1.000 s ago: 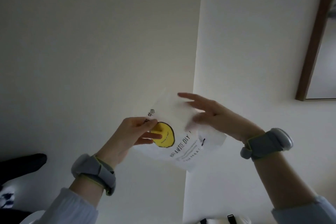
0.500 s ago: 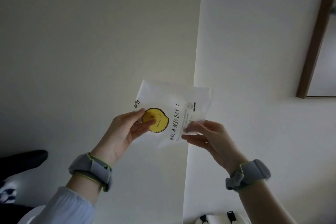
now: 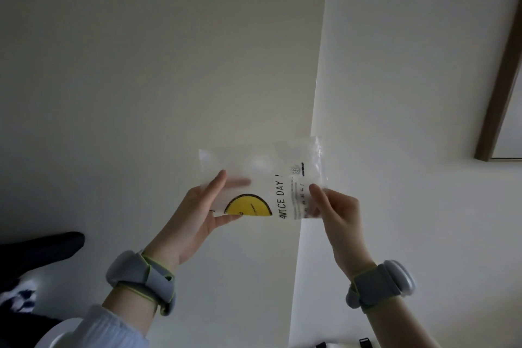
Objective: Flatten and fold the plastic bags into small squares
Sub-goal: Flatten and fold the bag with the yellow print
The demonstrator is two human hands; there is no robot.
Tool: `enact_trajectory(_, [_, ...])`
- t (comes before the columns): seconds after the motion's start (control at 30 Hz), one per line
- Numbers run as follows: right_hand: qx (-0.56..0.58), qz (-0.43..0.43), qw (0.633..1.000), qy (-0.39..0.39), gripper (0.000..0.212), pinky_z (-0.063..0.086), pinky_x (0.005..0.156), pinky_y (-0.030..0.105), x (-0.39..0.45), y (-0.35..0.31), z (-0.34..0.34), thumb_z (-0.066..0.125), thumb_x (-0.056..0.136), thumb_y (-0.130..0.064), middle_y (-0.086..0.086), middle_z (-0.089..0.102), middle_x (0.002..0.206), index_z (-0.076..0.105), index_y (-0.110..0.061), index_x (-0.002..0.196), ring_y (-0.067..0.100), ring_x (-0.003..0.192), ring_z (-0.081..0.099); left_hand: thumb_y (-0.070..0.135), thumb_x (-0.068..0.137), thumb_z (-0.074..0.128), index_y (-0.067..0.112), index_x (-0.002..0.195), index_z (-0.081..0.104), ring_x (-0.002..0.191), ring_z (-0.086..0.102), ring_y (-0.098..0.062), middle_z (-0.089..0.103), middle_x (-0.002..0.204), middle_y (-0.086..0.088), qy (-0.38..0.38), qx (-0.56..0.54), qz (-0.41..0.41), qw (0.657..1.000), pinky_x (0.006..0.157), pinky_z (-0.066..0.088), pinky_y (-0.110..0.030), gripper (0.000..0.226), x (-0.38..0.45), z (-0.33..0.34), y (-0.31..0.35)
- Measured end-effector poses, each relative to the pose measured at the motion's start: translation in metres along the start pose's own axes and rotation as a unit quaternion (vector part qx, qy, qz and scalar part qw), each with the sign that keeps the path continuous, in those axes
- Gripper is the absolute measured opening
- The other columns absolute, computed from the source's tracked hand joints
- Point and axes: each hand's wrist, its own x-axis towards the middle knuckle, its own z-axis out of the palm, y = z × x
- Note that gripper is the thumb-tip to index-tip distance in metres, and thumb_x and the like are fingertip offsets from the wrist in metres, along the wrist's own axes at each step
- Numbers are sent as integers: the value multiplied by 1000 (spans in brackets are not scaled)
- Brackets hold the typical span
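A clear plastic bag [image 3: 262,169] with a yellow half-circle print and the black words "NICE DAY !" is held up in the air in front of a pale wall. It is folded so only half of the yellow face shows along its lower edge. My left hand [image 3: 195,217] pinches the bag's left side, thumb in front and fingers behind the plastic. My right hand [image 3: 336,215] pinches the lower right corner. Both wrists wear grey bands.
A wall corner [image 3: 316,121] runs vertically behind the bag. A dark wooden frame [image 3: 500,79] stands at the upper right. A dark object [image 3: 42,251] lies at the lower left, and a white object with black clips [image 3: 344,344] shows at the bottom edge.
The bag has been folded over so only half of the yellow face shows. My right hand moved from the bag's middle bottom to its lower right corner, and both hands rose slightly.
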Motion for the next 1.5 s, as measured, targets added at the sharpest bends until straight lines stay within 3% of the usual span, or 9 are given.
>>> enact_trajectory(0.3, [-51, -51, 997, -32, 40, 46, 59, 33, 2, 5, -4, 57, 82, -36, -2, 57, 49, 56, -13, 49, 11, 54, 53, 49, 76, 55, 13, 106, 65, 105, 64, -23, 71, 109, -6, 39, -60, -87, 994, 94, 46, -54, 48, 4, -5, 1])
enact_trajectory(0.57, [-97, -64, 992, -38, 44, 47, 60, 51, 3, 5, 4, 57, 77, -55, 4, 59, 53, 60, -19, 52, 36, 54, 50, 52, 87, 48, 22, 109, 62, 105, 61, -13, 69, 107, 6, 112, 59, 6, 992, 103, 40, -40, 39, 9, -6, 0])
enact_trajectory(0.7, [-106, -48, 992, -56, 40, 41, 54, 43, 3, 9, 4, 59, 82, -40, -4, 57, 48, 58, -17, 49, 30, 50, 46, 43, 95, 40, 5, 94, 50, 55, 53, 2, 55, 49, 17, 101, 137, 58, 984, 61, 36, -5, 40, 6, 0, 4])
enact_trajectory(0.77, [-93, -42, 993, -53, 39, 41, 56, 33, 3, 10, 2, 60, 85, -28, -5, 58, 48, 58, -16, 48, 14, 49, 49, 27, 98, 37, 28, 65, 57, 43, 46, 5, 42, 39, 15, 106, 171, 92, 975, 48, 33, -5, 38, 3, 4, 6])
enact_trajectory(0.87, [-78, -43, 996, -32, 37, 42, 57, 31, 3, 6, 2, 59, 84, -28, -4, 59, 50, 60, -17, 49, 10, 50, 51, 44, 85, 57, 21, 74, 65, 56, 56, 13, 65, 57, 19, 44, 100, 72, 991, 68, 38, -10, 27, 5, -3, 5])
enact_trajectory(1.0, [-84, -80, 993, -3, 39, 43, 53, 44, 6, -1, 6, 56, 80, -43, 0, 60, 52, 62, -13, 56, 33, 51, 48, 39, 78, 61, 9, 108, 66, 106, 64, -17, 70, 109, -5, -9, -8, 8, 1000, 103, 40, -38, 42, 12, -11, -3])
enact_trajectory(1.23, [-38, -78, 995, -45, 32, 35, 57, 35, 7, -2, 7, 58, 72, -32, 24, 56, 61, 58, -1, 63, 22, 58, 44, 21, 90, 54, 9, 100, 65, 81, 70, -10, 74, 93, -3, 67, -79, 25, 994, 65, 56, -20, 19, 18, -8, -4])
enact_trajectory(1.33, [-1, -47, 993, -104, 23, 39, 57, 34, 5, -4, 6, 54, 68, -21, -2, 57, 68, 47, -4, 81, 17, 67, 51, 18, 88, 55, 11, 103, 66, 90, 68, -10, 72, 100, -2, 63, -42, 72, 994, 70, 55, -18, 20, 19, -7, -5])
enact_trajectory(1.5, [0, 18, 996, -92, 51, 53, 77, 41, 9, -13, 7, 62, 68, -56, 23, 53, 111, 56, -17, 100, 30, 94, 62, 26, 80, 63, 13, 96, 70, 89, 68, -13, 74, 96, -3, 13, -24, 63, 998, 69, 55, -20, 22, 15, -9, -4])
